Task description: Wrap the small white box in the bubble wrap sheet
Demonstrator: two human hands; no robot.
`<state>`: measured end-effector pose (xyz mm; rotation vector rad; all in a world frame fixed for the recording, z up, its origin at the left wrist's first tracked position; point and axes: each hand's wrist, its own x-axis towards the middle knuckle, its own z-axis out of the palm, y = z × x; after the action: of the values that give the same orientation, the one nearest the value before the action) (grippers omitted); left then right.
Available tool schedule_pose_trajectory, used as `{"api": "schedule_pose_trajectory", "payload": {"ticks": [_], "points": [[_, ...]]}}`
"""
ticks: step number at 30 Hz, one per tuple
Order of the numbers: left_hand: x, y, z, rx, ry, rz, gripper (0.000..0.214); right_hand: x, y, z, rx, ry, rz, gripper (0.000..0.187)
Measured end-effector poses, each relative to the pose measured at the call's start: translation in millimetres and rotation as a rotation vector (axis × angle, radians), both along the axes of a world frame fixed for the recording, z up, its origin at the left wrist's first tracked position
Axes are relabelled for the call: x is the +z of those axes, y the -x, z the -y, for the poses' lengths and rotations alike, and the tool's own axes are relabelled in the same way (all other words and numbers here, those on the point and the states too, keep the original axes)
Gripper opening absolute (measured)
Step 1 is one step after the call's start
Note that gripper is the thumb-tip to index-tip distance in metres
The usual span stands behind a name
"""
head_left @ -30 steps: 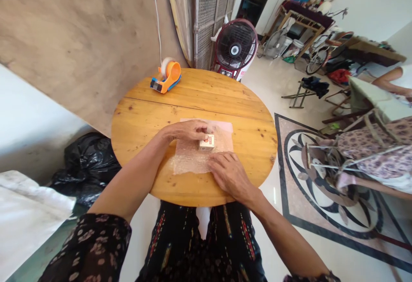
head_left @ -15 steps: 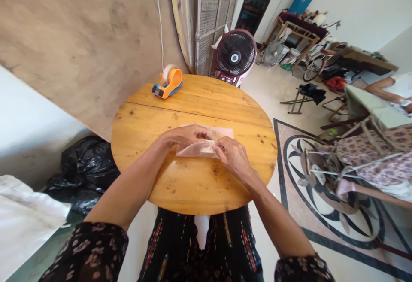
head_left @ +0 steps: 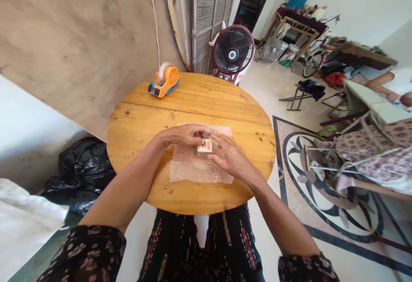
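Note:
A sheet of pinkish bubble wrap lies spread flat on the round wooden table. On its middle is a small white box with red print on top. My left hand holds this box from the left and far side, the thumb on its top and the fingers curled behind it. My right hand is at the box's right side with thumb and fingers apart, the fingertips near its far edge. Whether the right fingers touch the box is hard to see.
An orange and blue tape dispenser stands at the table's far left edge. Behind the table is a dark red fan. Black plastic bags lie on the floor at left. Another person sits at far right.
The near part of the bubble wrap, folded over before, now lies flat toward me, and the small box is uncovered. My right hand has let go of the wrap's edge and its fingers have spread.

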<state>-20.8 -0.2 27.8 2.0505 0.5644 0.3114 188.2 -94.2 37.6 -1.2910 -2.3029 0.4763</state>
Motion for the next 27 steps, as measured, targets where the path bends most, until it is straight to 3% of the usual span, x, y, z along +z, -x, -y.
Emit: {"api": "schedule_pose_trajectory", "payload": {"ticks": [2, 10, 19, 23, 27], "points": [[2.1, 1, 0, 0.018, -0.025, -0.007, 0.034, -8.0, 5, -9, 0.031, 0.001, 0.047, 0.058], [7.3, 6, 1, 0.069, -0.065, -0.03, 0.04, -15.0, 8, -19, -0.001, -0.03, 0.04, 0.049], [6.0, 1, 1, -0.006, -0.048, 0.013, 0.035, -15.2, 9, -24, 0.025, -0.011, 0.046, 0.05], [1.5, 2, 0, 0.001, -0.079, -0.001, 0.033, -4.7, -1, 3, 0.038, -0.063, 0.058, 0.057], [-1.8, 3, -1, 0.005, -0.123, -0.038, 0.031, 1.1, -4, 46, 0.13, -0.145, 0.192, 0.051]]}}
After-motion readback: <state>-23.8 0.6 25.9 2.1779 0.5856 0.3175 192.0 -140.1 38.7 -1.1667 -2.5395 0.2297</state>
